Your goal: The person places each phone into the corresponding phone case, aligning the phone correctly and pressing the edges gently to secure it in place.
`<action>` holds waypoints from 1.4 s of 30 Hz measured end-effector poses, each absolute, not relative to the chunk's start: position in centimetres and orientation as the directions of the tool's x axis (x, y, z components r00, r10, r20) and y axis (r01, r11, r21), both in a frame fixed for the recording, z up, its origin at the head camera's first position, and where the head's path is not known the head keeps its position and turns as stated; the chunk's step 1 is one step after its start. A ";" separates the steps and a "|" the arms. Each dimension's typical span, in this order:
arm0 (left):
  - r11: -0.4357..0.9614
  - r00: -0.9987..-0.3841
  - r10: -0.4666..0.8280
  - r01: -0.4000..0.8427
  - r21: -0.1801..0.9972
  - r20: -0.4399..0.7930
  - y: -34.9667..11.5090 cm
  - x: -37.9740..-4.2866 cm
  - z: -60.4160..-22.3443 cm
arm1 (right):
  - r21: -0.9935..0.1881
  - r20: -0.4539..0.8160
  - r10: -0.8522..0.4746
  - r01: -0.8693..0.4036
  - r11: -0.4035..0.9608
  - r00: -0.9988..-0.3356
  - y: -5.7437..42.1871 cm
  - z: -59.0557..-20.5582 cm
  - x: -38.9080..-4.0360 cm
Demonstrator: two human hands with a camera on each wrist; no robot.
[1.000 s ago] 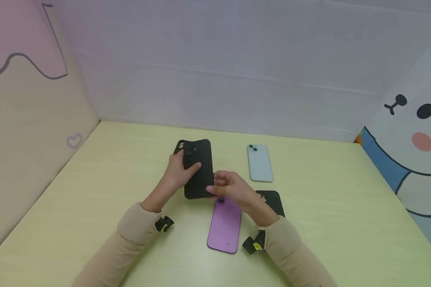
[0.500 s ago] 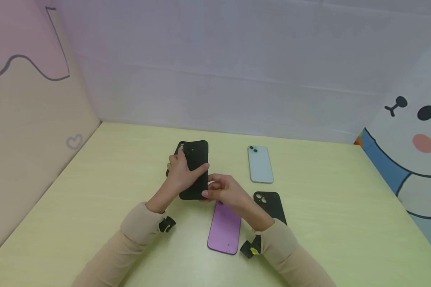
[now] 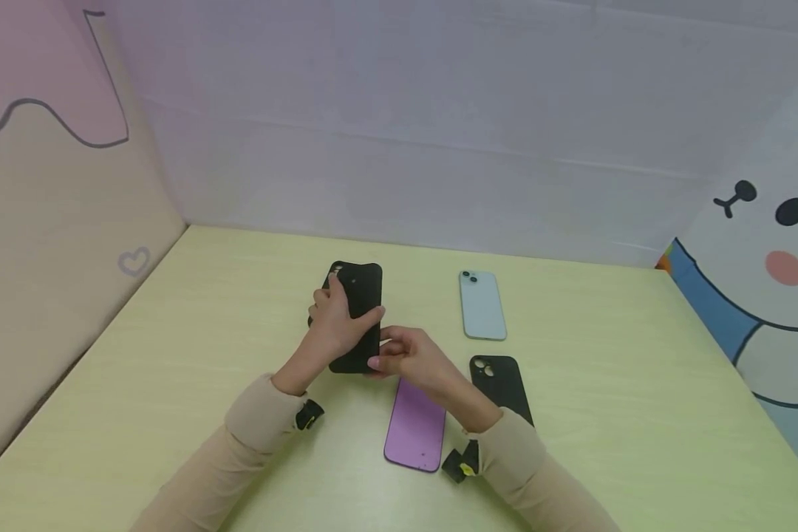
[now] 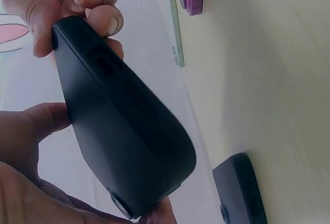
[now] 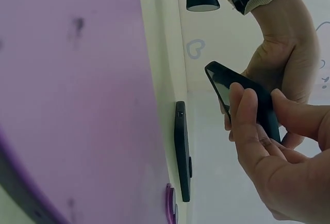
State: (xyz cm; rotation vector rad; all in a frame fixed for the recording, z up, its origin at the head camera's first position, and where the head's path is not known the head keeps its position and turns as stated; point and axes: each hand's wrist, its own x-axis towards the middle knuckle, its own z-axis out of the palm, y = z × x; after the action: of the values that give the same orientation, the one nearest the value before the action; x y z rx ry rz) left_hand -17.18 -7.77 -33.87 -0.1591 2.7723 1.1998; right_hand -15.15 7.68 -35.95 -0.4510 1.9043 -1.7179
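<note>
A phone in a black case (image 3: 362, 288) is held up over the table, its back towards the head view. My left hand (image 3: 332, 321) grips it from the left, thumb across the back to the right edge. At its lower right corner, my right hand (image 3: 408, 358) pinches it between thumb and fingers. The left wrist view shows the case's bottom end with a port opening (image 4: 106, 64). A strip of glossy screen (image 5: 221, 87) shows in the right wrist view. Behind the held phone, partly hidden, lies another black phone case (image 3: 337, 267).
A purple phone (image 3: 415, 428) lies face down below my right hand, its top covered by it. Farther back is a light blue phone (image 3: 482, 304). Another black case (image 3: 503, 384) with camera holes lies under my right forearm. Walls stand at the back and both sides.
The held phone has shifted slightly left and turned a little, with my right hand following left and down. My left thumb has slid to its right edge. More of the right-hand black case shows.
</note>
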 end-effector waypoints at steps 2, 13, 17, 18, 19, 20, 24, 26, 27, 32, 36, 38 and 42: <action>0.686 -0.989 -0.046 -0.135 0.715 -0.142 -7.9 -17.2 -33.9 | -0.984 -0.164 -0.577 0.095 0.148 -0.800 7.6 -35.9 -15.1; 0.746 -0.992 -0.037 -0.108 0.657 -0.121 -9.0 -17.1 -34.1 | -0.978 -0.180 -0.614 0.076 0.192 -0.768 7.8 -35.8 -14.9; 0.772 -0.991 -0.044 -0.116 0.625 -0.129 -9.9 -16.9 -34.0 | -0.969 -0.166 -0.596 0.018 0.245 -0.785 8.3 -35.9 -15.0; 0.778 -0.990 -0.047 -0.117 0.617 -0.130 -10.0 -16.7 -34.1 | -0.965 -0.159 -0.590 -0.001 0.262 -0.791 8.5 -35.9 -15.0; 0.786 -0.990 -0.048 -0.118 0.607 -0.131 -10.2 -16.6 -34.1 | -0.961 -0.152 -0.582 -0.019 0.277 -0.799 8.7 -35.9 -15.0; 0.792 -0.990 -0.051 -0.119 0.598 -0.131 -10.4 -16.5 -34.1 | -0.956 -0.147 -0.576 -0.034 0.293 -0.804 8.9 -35.9 -15.0; 0.822 -0.990 -0.064 -0.122 0.556 -0.123 -11.0 -16.0 -34.4 | -0.921 -0.119 -0.544 -0.112 0.373 -0.831 9.5 -35.8 -14.9; 0.838 -0.991 -0.068 -0.121 0.531 -0.119 -11.3 -15.8 -34.5 | -0.887 -0.102 -0.523 -0.161 0.433 -0.846 9.8 -35.8 -14.8; 0.847 -0.991 -0.068 -0.119 0.519 -0.116 -11.4 -15.7 -34.6 | -0.867 -0.097 -0.509 -0.178 0.465 -0.855 9.9 -35.7 -14.8; 0.901 -0.996 -0.065 -0.085 0.426 -0.061 -12.0 -15.0 -35.2 | -0.789 -0.115 -0.447 -0.192 0.584 -0.887 10.4 -35.7 -14.7; 0.941 -0.998 -0.066 -0.069 0.330 -0.023 -12.3 -14.5 -35.7 | -0.742 -0.129 -0.391 -0.173 0.648 -0.911 10.9 -35.8 -14.7; 0.952 -0.997 -0.072 -0.076 0.297 -0.024 -12.5 -14.3 -35.9 | -0.709 -0.126 -0.362 -0.172 0.684 -0.924 11.2 -35.8 -14.6; 0.963 -0.996 -0.083 -0.091 0.252 -0.044 -12.8 -13.9 -36.3 | -0.645 -0.120 -0.328 -0.178 0.743 -0.937 11.6 -35.7 -14.5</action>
State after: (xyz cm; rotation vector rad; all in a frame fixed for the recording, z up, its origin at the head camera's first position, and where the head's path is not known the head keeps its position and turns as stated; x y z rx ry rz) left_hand -13.92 -12.83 -36.28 -0.1365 3.0802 0.3985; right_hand -14.52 11.57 -35.74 -0.4002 2.7175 -0.9721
